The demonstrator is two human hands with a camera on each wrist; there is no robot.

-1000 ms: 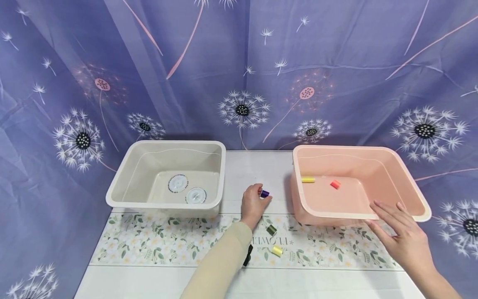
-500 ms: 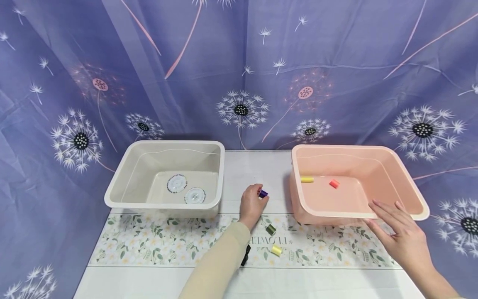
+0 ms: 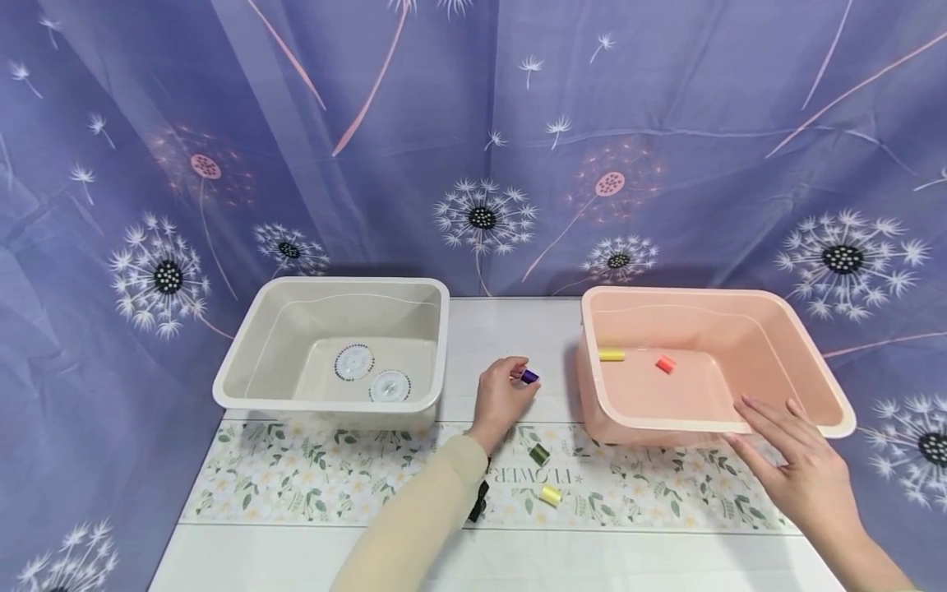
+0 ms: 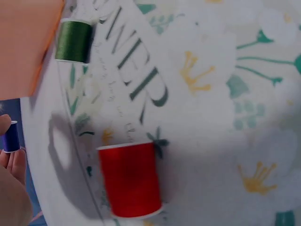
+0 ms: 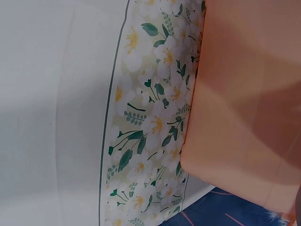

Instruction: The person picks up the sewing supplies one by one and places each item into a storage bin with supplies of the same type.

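Note:
In the head view my left hand (image 3: 505, 400) pinches a purple thread spool (image 3: 529, 376) between thumb and fingers, between the two bins. The same purple spool (image 4: 11, 136) shows at the left edge of the left wrist view. A red thread spool (image 4: 130, 180) and a green one (image 4: 74, 41) stand out there; the red one is hidden by my arm in the head view. Nearer my body lies a light yellow spool (image 3: 550, 495). My right hand (image 3: 802, 473) rests with straight fingers on the front rim of the pink bin (image 3: 666, 425).
Yellow (image 3: 611, 355) and red (image 3: 665, 364) spools lie inside the pink bin. On the left, a grey bin (image 3: 325, 404) holds two pin wheels (image 3: 354, 362). Something black (image 3: 478, 503) is partly covered by my left sleeve. A patterned purple curtain (image 3: 547, 123) hangs behind.
My left hand has shifted slightly away from my body with the purple spool, and its forearm has swung a little left, baring more of the black thing. The right hand stays put.

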